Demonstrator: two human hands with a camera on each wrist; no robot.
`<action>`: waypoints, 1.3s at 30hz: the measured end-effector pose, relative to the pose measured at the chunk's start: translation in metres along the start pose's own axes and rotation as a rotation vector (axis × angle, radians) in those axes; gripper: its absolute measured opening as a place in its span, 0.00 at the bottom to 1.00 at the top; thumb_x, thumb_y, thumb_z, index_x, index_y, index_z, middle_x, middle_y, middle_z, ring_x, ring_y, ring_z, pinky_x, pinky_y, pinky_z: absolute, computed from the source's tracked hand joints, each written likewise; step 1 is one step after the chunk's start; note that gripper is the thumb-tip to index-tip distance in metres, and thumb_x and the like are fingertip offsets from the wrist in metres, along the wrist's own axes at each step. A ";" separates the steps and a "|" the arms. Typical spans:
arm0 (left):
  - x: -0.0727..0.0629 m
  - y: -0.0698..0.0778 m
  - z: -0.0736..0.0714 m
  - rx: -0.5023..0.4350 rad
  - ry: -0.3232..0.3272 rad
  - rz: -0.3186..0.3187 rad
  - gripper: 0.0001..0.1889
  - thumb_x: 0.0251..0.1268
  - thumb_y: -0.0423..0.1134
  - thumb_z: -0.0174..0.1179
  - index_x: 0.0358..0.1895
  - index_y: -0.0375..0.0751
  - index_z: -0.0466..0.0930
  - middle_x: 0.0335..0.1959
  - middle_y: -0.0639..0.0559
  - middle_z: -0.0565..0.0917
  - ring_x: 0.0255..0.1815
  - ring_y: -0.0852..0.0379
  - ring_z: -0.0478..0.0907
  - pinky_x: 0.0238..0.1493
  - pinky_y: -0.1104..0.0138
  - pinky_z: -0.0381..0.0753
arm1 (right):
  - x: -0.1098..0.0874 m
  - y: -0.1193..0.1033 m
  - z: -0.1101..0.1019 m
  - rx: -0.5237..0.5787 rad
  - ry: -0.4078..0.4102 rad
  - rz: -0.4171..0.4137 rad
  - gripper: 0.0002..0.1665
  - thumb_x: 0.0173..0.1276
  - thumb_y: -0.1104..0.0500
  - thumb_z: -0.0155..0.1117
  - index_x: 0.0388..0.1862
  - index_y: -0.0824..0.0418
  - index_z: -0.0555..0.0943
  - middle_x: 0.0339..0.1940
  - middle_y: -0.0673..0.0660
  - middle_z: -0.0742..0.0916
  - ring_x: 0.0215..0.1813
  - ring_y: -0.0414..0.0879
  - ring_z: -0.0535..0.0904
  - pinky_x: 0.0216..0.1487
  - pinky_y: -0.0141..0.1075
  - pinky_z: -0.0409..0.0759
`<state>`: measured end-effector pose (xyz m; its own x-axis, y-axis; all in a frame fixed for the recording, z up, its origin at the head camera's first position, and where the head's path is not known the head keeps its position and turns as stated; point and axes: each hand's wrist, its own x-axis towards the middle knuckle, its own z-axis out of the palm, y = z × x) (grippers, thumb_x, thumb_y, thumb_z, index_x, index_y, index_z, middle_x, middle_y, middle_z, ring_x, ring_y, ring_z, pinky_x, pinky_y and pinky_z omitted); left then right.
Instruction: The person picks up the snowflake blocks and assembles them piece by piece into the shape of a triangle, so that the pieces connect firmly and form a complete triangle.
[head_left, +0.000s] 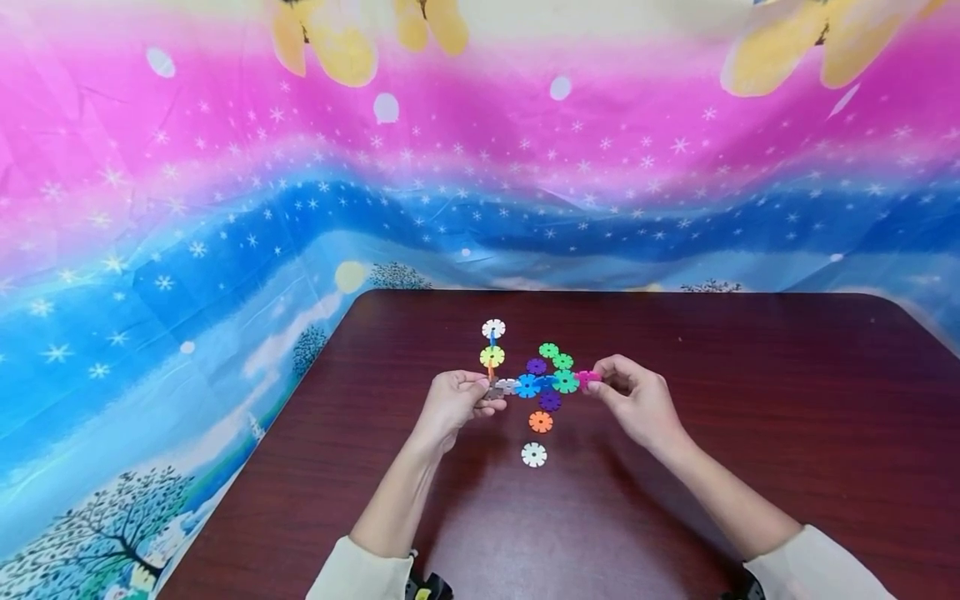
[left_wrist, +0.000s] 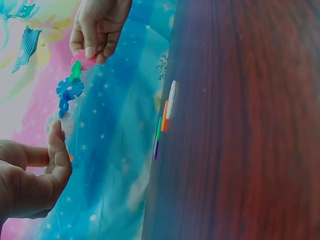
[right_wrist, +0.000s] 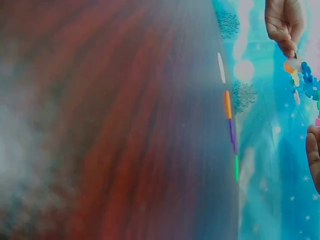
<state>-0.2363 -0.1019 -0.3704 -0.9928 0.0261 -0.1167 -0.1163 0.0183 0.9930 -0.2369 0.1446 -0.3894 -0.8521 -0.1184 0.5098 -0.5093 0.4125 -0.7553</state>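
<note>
A joined chain of notched plastic discs, with blue discs (head_left: 527, 385) in its middle, is held up between my two hands. My left hand (head_left: 453, 406) pinches the chain's left end at a grey-brown disc (head_left: 494, 392). From that end a branch with a yellow disc (head_left: 492, 357) and a white disc (head_left: 493, 329) points away from me. At the other end, my right hand (head_left: 637, 395) grips a pink disc (head_left: 586, 378) between thumb and fingers, beside a green disc (head_left: 566, 382). The left wrist view shows the pink disc (left_wrist: 85, 60) under the right fingers.
Loose discs lie flat on the dark wooden table (head_left: 337, 500): an orange one (head_left: 541, 422), a white one (head_left: 534, 455), purple ones (head_left: 536, 366) and green ones (head_left: 549, 350). Behind the table hangs a printed cloth (head_left: 480, 183).
</note>
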 end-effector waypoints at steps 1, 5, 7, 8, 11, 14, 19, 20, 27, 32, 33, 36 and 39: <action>0.000 0.000 0.001 -0.004 0.007 0.006 0.10 0.67 0.27 0.50 0.45 0.21 0.72 0.34 0.35 0.83 0.25 0.56 0.83 0.29 0.72 0.81 | 0.000 -0.001 0.000 -0.002 -0.001 -0.006 0.07 0.57 0.71 0.66 0.31 0.63 0.78 0.25 0.56 0.85 0.27 0.42 0.80 0.26 0.27 0.77; 0.000 0.002 0.006 -0.038 0.030 0.042 0.11 0.70 0.29 0.47 0.47 0.22 0.69 0.33 0.36 0.83 0.26 0.55 0.83 0.29 0.71 0.81 | 0.000 -0.006 0.000 -0.004 0.004 -0.037 0.05 0.58 0.70 0.66 0.32 0.62 0.80 0.27 0.55 0.86 0.28 0.44 0.81 0.29 0.27 0.79; -0.001 0.004 0.008 -0.060 0.035 0.049 0.11 0.72 0.31 0.45 0.48 0.23 0.67 0.33 0.35 0.83 0.26 0.54 0.83 0.30 0.70 0.82 | 0.001 -0.008 0.001 -0.003 0.020 -0.051 0.04 0.57 0.69 0.66 0.32 0.63 0.81 0.27 0.55 0.86 0.29 0.47 0.82 0.30 0.27 0.79; -0.001 0.004 0.009 -0.071 0.030 0.056 0.11 0.72 0.31 0.44 0.49 0.24 0.66 0.34 0.34 0.82 0.27 0.53 0.84 0.30 0.69 0.82 | 0.000 -0.008 0.002 0.000 0.027 -0.054 0.04 0.57 0.70 0.66 0.32 0.63 0.81 0.27 0.55 0.86 0.29 0.47 0.82 0.31 0.27 0.79; -0.002 0.006 0.011 -0.100 0.014 0.059 0.13 0.73 0.32 0.43 0.53 0.26 0.62 0.37 0.33 0.82 0.30 0.51 0.84 0.33 0.66 0.82 | 0.001 -0.010 0.004 0.009 0.047 -0.056 0.04 0.57 0.70 0.66 0.32 0.65 0.82 0.27 0.55 0.86 0.30 0.45 0.82 0.33 0.26 0.79; -0.003 0.006 0.013 -0.166 -0.015 0.062 0.13 0.74 0.31 0.40 0.56 0.28 0.57 0.39 0.33 0.80 0.34 0.47 0.83 0.36 0.63 0.82 | 0.000 -0.011 0.006 0.023 0.055 -0.052 0.04 0.57 0.70 0.65 0.32 0.66 0.82 0.27 0.55 0.86 0.31 0.41 0.83 0.34 0.25 0.79; -0.002 0.006 0.016 -0.261 -0.041 0.089 0.14 0.74 0.29 0.36 0.58 0.27 0.51 0.41 0.32 0.76 0.40 0.41 0.81 0.39 0.59 0.82 | 0.000 -0.012 0.008 0.047 0.066 -0.052 0.04 0.57 0.71 0.65 0.32 0.66 0.82 0.27 0.56 0.86 0.31 0.40 0.83 0.34 0.24 0.79; -0.002 0.006 0.017 -0.262 -0.036 0.095 0.15 0.74 0.29 0.36 0.58 0.27 0.50 0.42 0.32 0.75 0.40 0.41 0.81 0.39 0.59 0.81 | 0.000 -0.012 0.009 0.050 0.066 -0.054 0.04 0.57 0.71 0.65 0.32 0.66 0.82 0.27 0.56 0.86 0.31 0.41 0.83 0.34 0.24 0.79; -0.003 0.004 0.016 -0.224 -0.018 0.128 0.15 0.73 0.27 0.36 0.58 0.26 0.49 0.42 0.28 0.73 0.40 0.40 0.81 0.39 0.59 0.81 | -0.001 -0.011 0.013 0.043 0.064 -0.075 0.05 0.56 0.71 0.66 0.32 0.65 0.83 0.26 0.56 0.86 0.30 0.44 0.83 0.34 0.25 0.79; -0.003 0.003 0.016 -0.217 -0.031 0.130 0.14 0.73 0.27 0.37 0.56 0.26 0.50 0.40 0.30 0.73 0.40 0.41 0.81 0.38 0.59 0.81 | -0.001 -0.010 0.014 0.024 0.086 -0.082 0.05 0.56 0.71 0.66 0.31 0.65 0.83 0.25 0.55 0.86 0.29 0.42 0.83 0.33 0.24 0.79; -0.003 0.003 0.016 -0.216 -0.033 0.131 0.13 0.73 0.27 0.37 0.56 0.26 0.50 0.39 0.31 0.73 0.40 0.41 0.81 0.38 0.59 0.81 | -0.001 -0.010 0.014 0.021 0.090 -0.082 0.05 0.55 0.71 0.66 0.31 0.65 0.83 0.25 0.55 0.86 0.28 0.42 0.83 0.33 0.24 0.79; -0.004 0.002 0.017 -0.218 -0.032 0.135 0.12 0.73 0.27 0.37 0.54 0.28 0.51 0.38 0.31 0.73 0.39 0.41 0.81 0.37 0.58 0.81 | -0.002 -0.010 0.014 0.011 0.084 -0.086 0.06 0.55 0.72 0.66 0.31 0.65 0.83 0.25 0.56 0.86 0.28 0.43 0.83 0.33 0.23 0.79; -0.005 0.002 0.018 -0.218 -0.015 0.157 0.11 0.73 0.26 0.37 0.53 0.29 0.51 0.38 0.30 0.72 0.39 0.40 0.82 0.37 0.58 0.82 | -0.004 -0.011 0.015 0.008 0.058 -0.095 0.06 0.55 0.72 0.66 0.32 0.65 0.83 0.27 0.57 0.86 0.29 0.44 0.83 0.34 0.23 0.78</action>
<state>-0.2311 -0.0844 -0.3678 -0.9989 0.0260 0.0401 0.0340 -0.2032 0.9785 -0.2298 0.1274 -0.3895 -0.7918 -0.1037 0.6019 -0.5882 0.3946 -0.7059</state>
